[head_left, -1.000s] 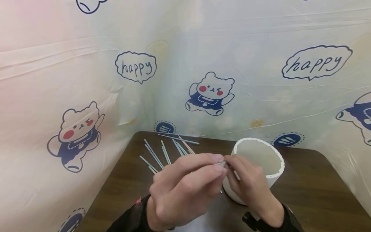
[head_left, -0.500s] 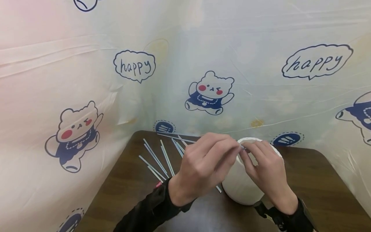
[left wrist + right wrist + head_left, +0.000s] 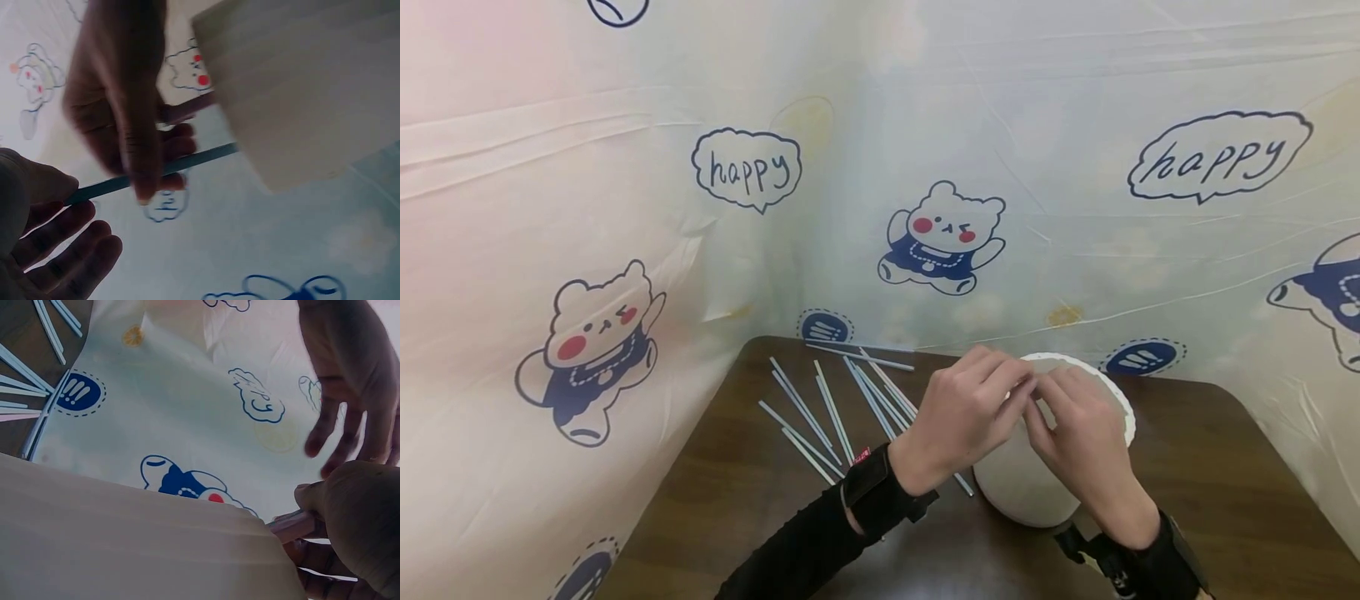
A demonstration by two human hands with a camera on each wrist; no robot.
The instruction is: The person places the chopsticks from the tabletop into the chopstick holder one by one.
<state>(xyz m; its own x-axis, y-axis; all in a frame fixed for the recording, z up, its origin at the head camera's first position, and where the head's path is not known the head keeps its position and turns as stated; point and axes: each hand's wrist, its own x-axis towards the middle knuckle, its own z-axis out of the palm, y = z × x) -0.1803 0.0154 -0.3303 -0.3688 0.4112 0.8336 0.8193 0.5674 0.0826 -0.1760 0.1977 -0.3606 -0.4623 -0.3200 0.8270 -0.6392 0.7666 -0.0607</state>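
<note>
- Over the left side of the white tub, the left hand and right hand meet at the fingertips; a second ago they were nearer and further left.
- Left hand pinches the end of a blue stick, which runs past the right hand's fingers to the tub's edge, where it is lost from view.
- Right hand grips a pink stick; whether it also holds the blue one, I cannot tell.
- Loose sticks lie unmoved on the table's left; the tub also stayed put.
- This shift seems to bring the work to the tub's mouth.
</note>
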